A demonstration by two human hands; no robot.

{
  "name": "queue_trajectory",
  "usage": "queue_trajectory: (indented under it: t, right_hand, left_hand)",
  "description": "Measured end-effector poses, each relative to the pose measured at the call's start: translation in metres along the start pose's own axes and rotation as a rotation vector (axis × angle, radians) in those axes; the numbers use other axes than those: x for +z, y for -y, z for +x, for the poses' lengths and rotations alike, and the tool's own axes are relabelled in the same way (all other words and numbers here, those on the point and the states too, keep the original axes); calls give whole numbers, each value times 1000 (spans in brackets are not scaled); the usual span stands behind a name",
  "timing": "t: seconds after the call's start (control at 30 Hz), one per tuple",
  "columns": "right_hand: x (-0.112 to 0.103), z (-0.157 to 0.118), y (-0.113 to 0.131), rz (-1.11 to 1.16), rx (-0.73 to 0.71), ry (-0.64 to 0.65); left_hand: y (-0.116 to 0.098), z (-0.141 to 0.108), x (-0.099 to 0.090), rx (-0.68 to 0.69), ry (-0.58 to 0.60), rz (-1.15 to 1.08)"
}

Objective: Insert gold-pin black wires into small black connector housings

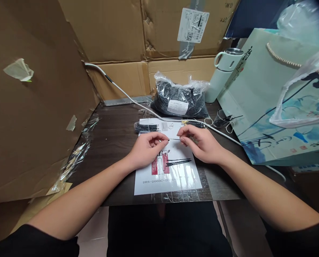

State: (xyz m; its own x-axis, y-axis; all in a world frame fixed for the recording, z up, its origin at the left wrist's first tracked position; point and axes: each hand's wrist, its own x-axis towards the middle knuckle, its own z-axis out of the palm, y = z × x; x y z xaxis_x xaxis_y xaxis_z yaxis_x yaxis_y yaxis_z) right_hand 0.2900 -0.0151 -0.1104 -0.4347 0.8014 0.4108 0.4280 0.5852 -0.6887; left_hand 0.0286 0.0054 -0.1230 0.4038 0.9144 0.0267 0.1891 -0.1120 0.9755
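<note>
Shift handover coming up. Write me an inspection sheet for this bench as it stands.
Surface: dark wood-grain table, with a taped-down printed sheet in the middle.
Job's things: thin black wire pinched between both hands; small pile of wires on the sheet; bundle of wires at its top edge; full bag of wires behind.
Clutter: plastic film at the table's left edge; small clear cup.
Grippers: left hand and right hand, fingertips closed on the wire.
Cables: white cable running across the table.
Surroundings: cardboard boxes, white flask, paper gift bag.
</note>
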Motion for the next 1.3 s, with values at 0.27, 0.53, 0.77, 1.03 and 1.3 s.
queue_trajectory:
  t: [0.27, 0.53, 0.77, 1.03, 1.3]
  right_hand:
    - [0, 1, 6, -121, -149, -35]
    - [-1, 0, 4, -142, -169, -13]
    - [-1, 1, 3, -159, -180, -18]
    - [-3, -1, 6, -164, -200, 25]
    - [3, -3, 10, -127, -191, 57]
  left_hand:
    - [-3, 0, 0, 16, -11, -17]
    - [-2, 0, 0, 20, -18, -30]
    - [-2, 0, -1, 31, -19, -22]
    - [-2, -3, -1, 46, 27, 93]
    - [-11, -7, 3, 83, 51, 188]
